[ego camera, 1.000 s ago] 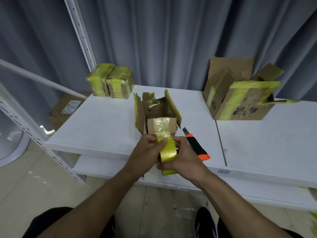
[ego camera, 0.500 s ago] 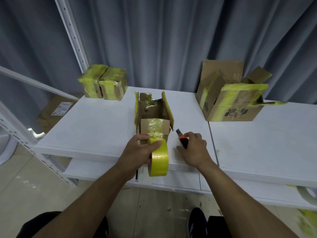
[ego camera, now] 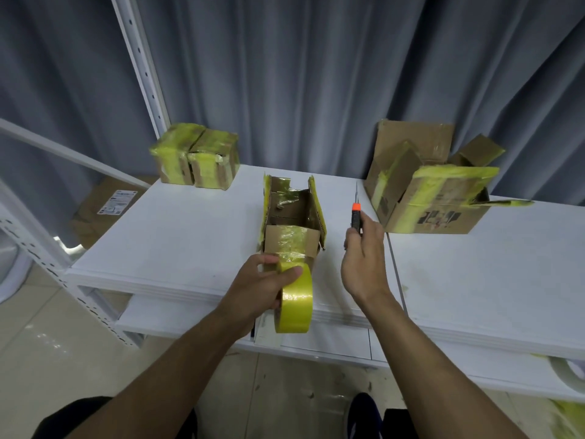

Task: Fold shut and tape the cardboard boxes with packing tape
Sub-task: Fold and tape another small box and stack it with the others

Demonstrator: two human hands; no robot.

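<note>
Left hand grips the yellow tape roll just in front of the open box; right hand clasps the utility knife, raised beside that box.

Grey curtain; white shelving; tiled floor

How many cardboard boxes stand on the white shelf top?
4. Back left, side by side: left taped box and right taped box. Centre: middle open box. Right: larger open box. A floor box lies off the shelf, left.
</note>
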